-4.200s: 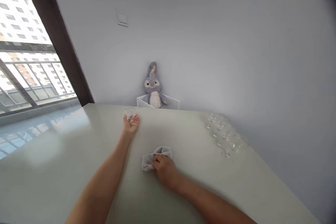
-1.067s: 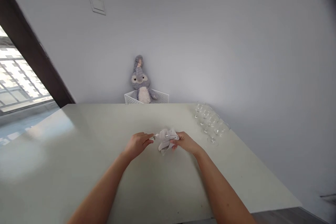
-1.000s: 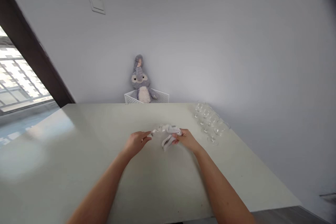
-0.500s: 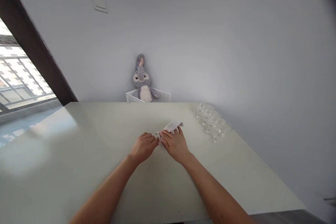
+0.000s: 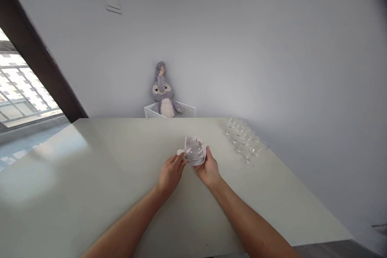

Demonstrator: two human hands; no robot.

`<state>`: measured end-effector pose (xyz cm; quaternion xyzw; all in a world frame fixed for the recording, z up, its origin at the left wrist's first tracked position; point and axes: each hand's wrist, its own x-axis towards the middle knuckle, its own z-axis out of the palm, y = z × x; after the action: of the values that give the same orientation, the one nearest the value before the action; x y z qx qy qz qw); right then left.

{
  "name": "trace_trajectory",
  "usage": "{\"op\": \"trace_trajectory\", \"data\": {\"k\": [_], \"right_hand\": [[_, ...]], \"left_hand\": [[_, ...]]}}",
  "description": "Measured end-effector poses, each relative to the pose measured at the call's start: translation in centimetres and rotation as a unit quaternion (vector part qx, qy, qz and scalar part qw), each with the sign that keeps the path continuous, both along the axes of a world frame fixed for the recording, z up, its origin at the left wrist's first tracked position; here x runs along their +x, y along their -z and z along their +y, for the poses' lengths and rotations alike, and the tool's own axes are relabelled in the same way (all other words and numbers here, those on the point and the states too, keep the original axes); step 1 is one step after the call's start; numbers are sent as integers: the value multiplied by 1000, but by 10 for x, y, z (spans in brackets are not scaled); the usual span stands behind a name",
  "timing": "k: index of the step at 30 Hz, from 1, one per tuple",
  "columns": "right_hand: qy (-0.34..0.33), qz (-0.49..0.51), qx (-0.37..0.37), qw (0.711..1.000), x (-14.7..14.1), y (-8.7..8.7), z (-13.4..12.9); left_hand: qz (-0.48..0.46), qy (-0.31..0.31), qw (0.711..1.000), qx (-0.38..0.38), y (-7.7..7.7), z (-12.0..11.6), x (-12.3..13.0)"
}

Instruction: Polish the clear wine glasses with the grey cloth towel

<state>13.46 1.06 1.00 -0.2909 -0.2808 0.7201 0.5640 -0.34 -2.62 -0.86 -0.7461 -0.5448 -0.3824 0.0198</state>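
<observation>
A clear wine glass [image 5: 194, 151] lies tilted over a pale cloth [image 5: 190, 142] above the middle of the table. My right hand [image 5: 208, 167] cups the cloth from below and from the right, its thumb up along the edge and the fingers mostly behind the fabric. At the left side, my left hand [image 5: 172, 171] pinches the glass near its stem end; the exact grip is partly covered by the fingers. Cloth shows around the bowl of the glass.
Several clear stemmed glasses [image 5: 244, 139] stand grouped near the right edge of the white table [image 5: 121, 169]. Behind the far edge, a grey plush toy [image 5: 163, 92] sits in a white perforated basket [image 5: 189, 110] against the wall. A window is at left.
My right hand has turned from palm down over the cloth to cupping it from below. The glass, hidden before, now shows on the cloth. My left hand has shifted slightly right.
</observation>
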Motion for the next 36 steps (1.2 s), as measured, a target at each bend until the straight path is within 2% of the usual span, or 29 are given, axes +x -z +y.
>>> {"op": "trace_trajectory", "data": {"k": [5,12,16,19,22,24,26,27,28,29,30,32,34,36], "right_hand": [[12,-20,88,996,-19,-2,-23],[5,-132,152,980,-30,8,-39],[16,-205,165,965,-22,13,-32],[41,-281,182,941,-11,12,-22],[67,-396,217,890,-1,9,-16],[85,-499,253,824,1,6,-15],[96,-584,302,748,1,5,-16],[97,-609,324,717,0,4,-17],[93,-621,339,700,-1,3,-18],[78,-619,345,701,-1,2,-18],[46,-601,342,721,-1,0,-18],[-76,-508,306,802,1,-2,-17],[-234,-345,235,878,5,-2,-17],[-345,-181,147,909,9,2,-19]], "left_hand": [[-51,-48,998,4,-6,-2,9],[-26,-46,998,41,-9,-9,26],[-24,-20,999,-31,-7,-16,31],[-46,5,995,-90,-14,-18,24],[-109,-1,992,-66,-25,-16,13],[-188,-11,981,-54,-29,-13,7],[-304,21,947,-96,-30,-8,4],[-367,47,920,-131,-29,-5,3],[-421,69,890,-161,-28,-3,2],[-463,83,864,-181,-27,-1,0],[-488,90,847,-193,-27,1,-3],[-502,108,833,-206,-27,4,-10],[-513,167,810,-231,-29,5,-18],[-534,249,761,-272,-30,4,-25]]}}
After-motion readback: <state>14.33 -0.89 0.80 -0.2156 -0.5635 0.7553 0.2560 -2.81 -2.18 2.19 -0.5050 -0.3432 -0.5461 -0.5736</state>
